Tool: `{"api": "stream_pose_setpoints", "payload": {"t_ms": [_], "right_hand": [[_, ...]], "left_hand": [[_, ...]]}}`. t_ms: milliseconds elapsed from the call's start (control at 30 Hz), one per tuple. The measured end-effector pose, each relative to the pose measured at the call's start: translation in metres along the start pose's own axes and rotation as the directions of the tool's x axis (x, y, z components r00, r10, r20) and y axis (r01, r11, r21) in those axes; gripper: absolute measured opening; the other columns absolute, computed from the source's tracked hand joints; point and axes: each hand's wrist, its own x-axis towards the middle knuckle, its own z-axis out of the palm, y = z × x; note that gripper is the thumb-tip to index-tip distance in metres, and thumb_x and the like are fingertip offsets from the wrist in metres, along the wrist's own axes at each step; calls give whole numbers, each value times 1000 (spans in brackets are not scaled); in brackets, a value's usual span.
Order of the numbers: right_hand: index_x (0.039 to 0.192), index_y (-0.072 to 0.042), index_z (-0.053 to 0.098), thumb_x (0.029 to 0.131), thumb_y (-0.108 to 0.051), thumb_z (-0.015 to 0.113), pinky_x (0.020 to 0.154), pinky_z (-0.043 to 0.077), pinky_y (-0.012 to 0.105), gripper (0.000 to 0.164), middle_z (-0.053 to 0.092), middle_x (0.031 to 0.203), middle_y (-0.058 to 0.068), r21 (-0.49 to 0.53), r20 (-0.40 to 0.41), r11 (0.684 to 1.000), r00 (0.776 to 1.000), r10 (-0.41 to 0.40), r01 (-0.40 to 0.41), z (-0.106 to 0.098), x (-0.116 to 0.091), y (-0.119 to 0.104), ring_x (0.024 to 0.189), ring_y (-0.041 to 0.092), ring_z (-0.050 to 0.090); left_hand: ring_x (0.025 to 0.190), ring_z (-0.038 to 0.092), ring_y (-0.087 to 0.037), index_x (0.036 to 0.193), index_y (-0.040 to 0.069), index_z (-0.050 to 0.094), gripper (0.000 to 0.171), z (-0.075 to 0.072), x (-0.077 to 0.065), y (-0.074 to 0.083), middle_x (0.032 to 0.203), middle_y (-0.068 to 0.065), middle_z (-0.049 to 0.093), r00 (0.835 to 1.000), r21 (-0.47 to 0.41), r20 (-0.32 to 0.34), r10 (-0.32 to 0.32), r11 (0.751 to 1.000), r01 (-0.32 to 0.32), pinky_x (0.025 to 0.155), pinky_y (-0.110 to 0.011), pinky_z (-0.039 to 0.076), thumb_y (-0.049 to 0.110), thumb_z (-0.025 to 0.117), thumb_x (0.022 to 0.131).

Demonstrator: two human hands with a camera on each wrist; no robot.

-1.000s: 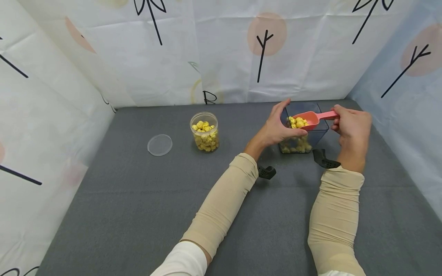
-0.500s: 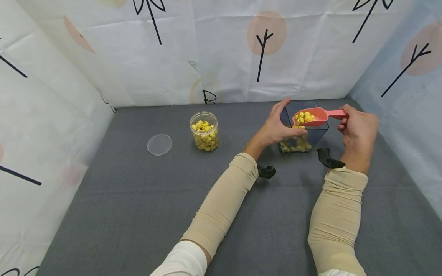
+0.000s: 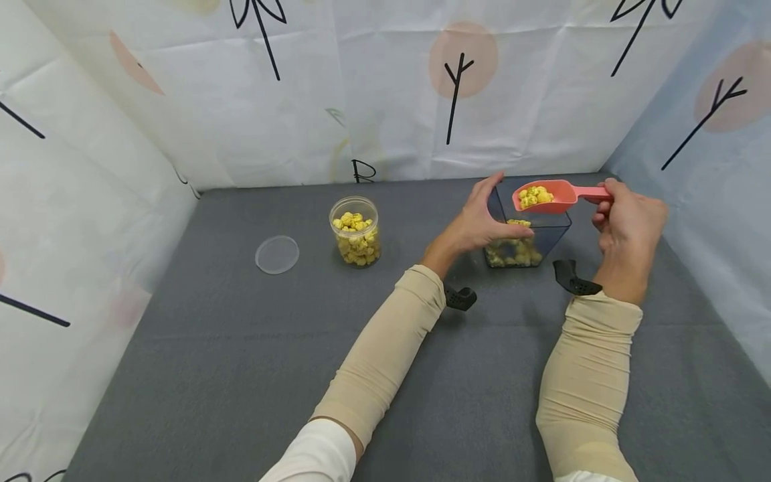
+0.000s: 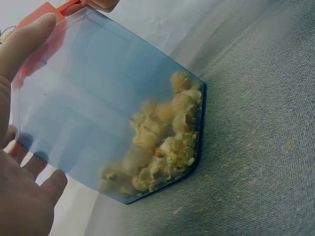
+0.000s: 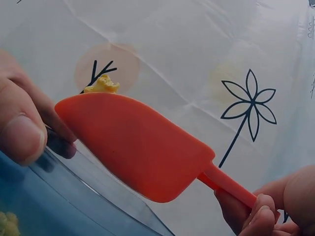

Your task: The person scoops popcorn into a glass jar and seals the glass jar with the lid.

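Note:
My right hand (image 3: 632,217) pinches the handle of a coral-pink scoop (image 3: 561,194), which carries yellow popcorn (image 3: 535,195) above a clear bluish square container (image 3: 551,239). In the right wrist view the scoop (image 5: 138,142) shows its underside over the container's rim, with a popcorn piece (image 5: 102,84) peeking above its edge. My left hand (image 3: 476,221) grips the container's left side, thumb across the near rim and fingers behind. Popcorn (image 4: 162,142) lies piled in the bottom of the container, seen through its wall in the left wrist view.
A round clear jar (image 3: 357,231) filled with yellow popcorn stands open left of the container. Its clear disc-like lid (image 3: 277,254) lies flat on the grey tabletop (image 3: 271,375). Patterned white cloth walls (image 3: 385,87) close off the back and sides.
The scoop has risen out of the container and levelled with popcorn in it, as my right hand moved up and slightly right. My left hand has kept its grip on the container.

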Motion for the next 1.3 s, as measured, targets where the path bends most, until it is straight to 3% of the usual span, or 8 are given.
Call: {"api": "stream_pose_setpoints", "payload": {"t_ms": [200,600,967,1300], "right_hand": [[86,-6,74,93,-18,73,42,43,19,14,60,54,-1,-11,-19,1000,1000,-16,16,4,-5,-2,41,10,48],[89,-3,75,92,-19,75,43,42,18,16,62,60,-1,33,22,997,997,-72,71,15,-16,-1,44,9,47],[90,-2,75,92,-18,75,43,43,18,16,59,57,0,69,40,994,996,-85,82,17,-19,1,43,10,47],[88,-3,74,93,-13,73,44,44,19,11,62,60,0,59,86,994,991,-99,94,33,-24,8,47,9,49]], "left_hand": [[154,27,-15,163,37,13,116,-2,-1,2,169,10,16,1000,37,2,-6,999,6,120,-45,38,45,89,76],[157,23,-12,165,32,11,123,-14,-10,6,169,10,17,999,43,-39,27,999,-25,123,-42,36,42,92,73],[155,25,-11,164,35,11,123,-37,-26,8,167,11,20,994,54,-98,41,998,-36,123,-44,34,45,92,72],[155,24,-10,164,34,13,120,-63,-49,9,168,10,21,976,82,-199,91,994,-76,123,-45,33,44,92,74]]}}
